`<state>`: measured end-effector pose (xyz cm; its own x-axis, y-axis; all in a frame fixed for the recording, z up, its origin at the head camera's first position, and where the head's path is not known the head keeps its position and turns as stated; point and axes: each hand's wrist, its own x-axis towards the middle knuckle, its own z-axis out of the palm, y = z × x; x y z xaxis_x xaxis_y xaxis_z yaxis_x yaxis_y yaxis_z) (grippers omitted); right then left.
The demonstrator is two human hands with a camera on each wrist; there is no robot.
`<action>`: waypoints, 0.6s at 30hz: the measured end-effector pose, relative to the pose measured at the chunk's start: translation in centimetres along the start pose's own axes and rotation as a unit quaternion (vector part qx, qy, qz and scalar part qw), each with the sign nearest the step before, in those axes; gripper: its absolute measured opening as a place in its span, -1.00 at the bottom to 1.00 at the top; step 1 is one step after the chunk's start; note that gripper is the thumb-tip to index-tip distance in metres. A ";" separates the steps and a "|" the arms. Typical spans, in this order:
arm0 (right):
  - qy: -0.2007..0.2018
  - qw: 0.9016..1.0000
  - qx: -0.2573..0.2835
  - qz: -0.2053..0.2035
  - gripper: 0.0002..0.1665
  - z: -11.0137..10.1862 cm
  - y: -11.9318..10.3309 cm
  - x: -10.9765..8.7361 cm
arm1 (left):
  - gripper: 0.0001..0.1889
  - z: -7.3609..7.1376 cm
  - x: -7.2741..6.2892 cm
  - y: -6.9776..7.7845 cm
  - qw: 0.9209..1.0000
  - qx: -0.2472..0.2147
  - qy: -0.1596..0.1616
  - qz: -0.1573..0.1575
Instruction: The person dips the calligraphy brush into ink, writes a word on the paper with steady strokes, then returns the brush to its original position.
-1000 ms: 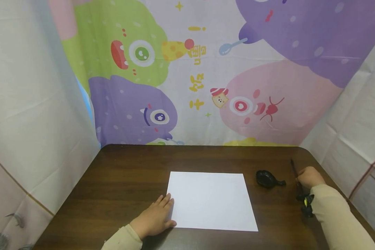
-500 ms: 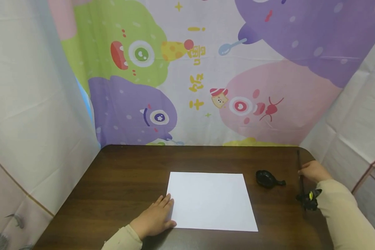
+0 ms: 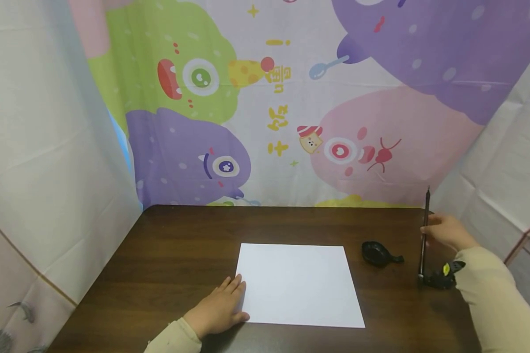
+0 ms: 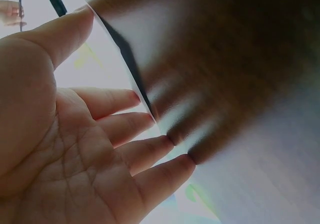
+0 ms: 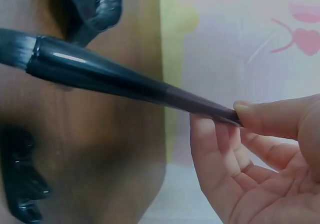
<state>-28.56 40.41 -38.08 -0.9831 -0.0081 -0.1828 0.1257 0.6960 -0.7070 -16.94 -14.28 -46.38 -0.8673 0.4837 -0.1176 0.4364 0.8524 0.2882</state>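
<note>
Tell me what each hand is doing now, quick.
Left hand: open, touching the paper's left edge.
Right hand: closed, pinching the brush.

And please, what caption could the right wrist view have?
Right hand pinches a dark brush, brown table and printed backdrop behind.

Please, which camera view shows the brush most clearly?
The right wrist view. There the brush is large, part of its handle and bristles close up, pinched by the right hand. The head view shows its length, but small. The left wrist view has only a thin dark line, probably it, top left.
</note>
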 end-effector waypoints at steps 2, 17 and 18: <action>0.003 1.000 -0.014 -0.006 -0.18 -0.2 -0.5 -0.1 | -0.21 0.0 0.0 0.0 1.000 0.001 0.000 0.000; 0.066 0.986 0.106 -0.113 -0.45 0.0 -2.9 -0.6 | -0.21 0.0 0.1 -0.1 1.000 -0.001 0.000 0.002; 0.071 0.983 0.118 -0.119 -0.47 0.1 -3.1 -0.6 | -0.21 0.0 0.1 -0.1 1.000 -0.001 0.000 0.002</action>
<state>-28.31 38.22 -35.87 -0.9949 -0.0392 0.0926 -0.0998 0.5006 -0.8599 -17.02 -14.30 -46.44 -0.8658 0.4864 -0.1171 0.4384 0.8504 0.2909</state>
